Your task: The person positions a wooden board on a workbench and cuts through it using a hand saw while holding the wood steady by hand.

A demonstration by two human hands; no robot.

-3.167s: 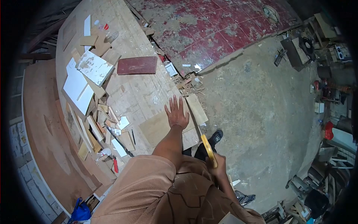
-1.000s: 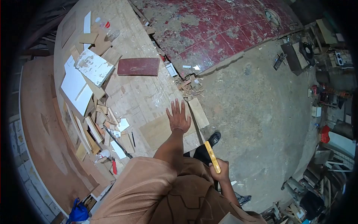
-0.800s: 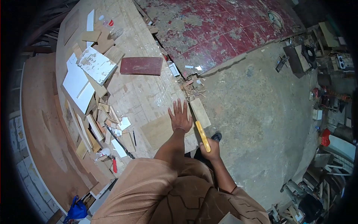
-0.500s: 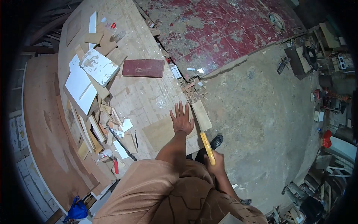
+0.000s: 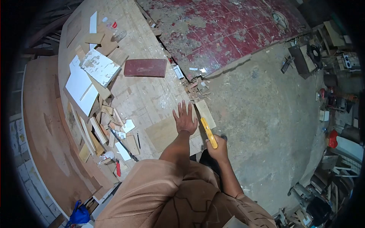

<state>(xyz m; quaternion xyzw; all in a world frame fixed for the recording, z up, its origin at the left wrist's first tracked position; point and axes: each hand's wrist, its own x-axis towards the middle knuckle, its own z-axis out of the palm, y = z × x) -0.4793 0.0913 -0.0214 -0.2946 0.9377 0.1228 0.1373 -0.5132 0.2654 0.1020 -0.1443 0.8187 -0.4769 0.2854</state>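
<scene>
Now the yellow-handled saw (image 5: 208,132), clenched in the right hand (image 5: 217,146), is pushed forward again; the left hand (image 5: 185,119) stays splayed flat on the plywood sheet (image 5: 161,133), sawing mid-stroke.

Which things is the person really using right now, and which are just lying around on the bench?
In use:
- left hand, pressed flat on the wooden board
- right hand, gripping the yellow-handled saw at the board's edge

Just lying about:
- red board
- white panels
- wood scraps
- plastic bottle
- blue bag
</scene>
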